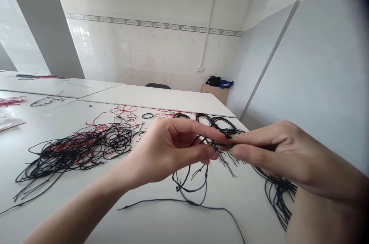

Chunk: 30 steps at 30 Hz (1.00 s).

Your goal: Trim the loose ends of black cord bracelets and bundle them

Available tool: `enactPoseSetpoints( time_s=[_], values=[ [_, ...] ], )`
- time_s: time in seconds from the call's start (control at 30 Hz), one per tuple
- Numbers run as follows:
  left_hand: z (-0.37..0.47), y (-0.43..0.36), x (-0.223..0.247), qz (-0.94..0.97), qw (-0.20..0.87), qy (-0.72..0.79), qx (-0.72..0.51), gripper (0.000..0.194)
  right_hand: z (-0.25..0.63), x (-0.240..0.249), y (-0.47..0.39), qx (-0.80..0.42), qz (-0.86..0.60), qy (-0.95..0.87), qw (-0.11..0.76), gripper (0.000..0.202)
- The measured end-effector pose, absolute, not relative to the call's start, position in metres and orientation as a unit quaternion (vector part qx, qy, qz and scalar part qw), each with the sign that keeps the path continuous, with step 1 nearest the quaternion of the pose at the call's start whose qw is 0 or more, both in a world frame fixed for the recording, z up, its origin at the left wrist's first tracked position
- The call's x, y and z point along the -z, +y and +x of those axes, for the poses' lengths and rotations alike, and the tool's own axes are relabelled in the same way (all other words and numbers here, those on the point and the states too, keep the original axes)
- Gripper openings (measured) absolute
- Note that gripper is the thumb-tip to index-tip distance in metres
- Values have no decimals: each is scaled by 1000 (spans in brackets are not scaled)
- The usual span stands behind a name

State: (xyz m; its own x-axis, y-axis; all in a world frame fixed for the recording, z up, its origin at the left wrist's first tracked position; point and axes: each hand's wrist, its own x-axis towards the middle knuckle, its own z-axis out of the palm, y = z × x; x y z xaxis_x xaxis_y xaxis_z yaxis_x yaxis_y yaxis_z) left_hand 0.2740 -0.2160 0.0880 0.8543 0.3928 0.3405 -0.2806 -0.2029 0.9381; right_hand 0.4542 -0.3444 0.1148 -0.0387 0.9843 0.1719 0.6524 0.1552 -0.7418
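Note:
My left hand (173,148) pinches a thin black cord, its thumb and index finger pointing right. Close by on the right, my right hand (268,148) grips black cord between thumb and fingers, the fingertips of both hands nearly meeting. Loops of braided black cord (188,175) hang below my left hand. On the white table under the hands lies a long black cord with a knot (191,202). Behind my fingers are coiled black cords (223,124) with loose ends, partly hidden.
A tangled pile of black and red cords (77,148) covers the table (144,224) at left. A small black ring (147,115) and red threads (123,109) lie farther back. More black cords (281,194) are beside my right forearm. Bags (215,80) rest on a cabinet.

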Motion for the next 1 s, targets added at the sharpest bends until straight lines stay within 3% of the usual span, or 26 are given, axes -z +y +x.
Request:
enactPoseSetpoints(
  time_s=[0.23,0.43,0.53,0.6,0.7,0.8,1.0],
  values=[
    [272,-210,-90,759,586,63,-276,26,467,-114,-349,-238,-628,-660,337,36],
    [275,-203,-87,776,564,79,-270,29,473,-109,-343,-198,-606,-615,464,45],
    [276,-204,-86,784,572,55,-236,24,461,-108,-333,-183,-632,-620,428,27],
    [276,-204,-87,782,579,32,-227,23,456,-108,-329,-173,-642,-627,407,25],
    [278,-199,-85,800,559,10,-218,41,456,-108,-329,-145,-652,-614,421,31],
    [284,-189,-77,874,444,43,-191,64,460,-108,-334,-120,-657,-582,464,35],
    [301,-146,-45,954,127,204,-179,48,461,-104,-335,-86,-655,-587,467,34]
  ],
)
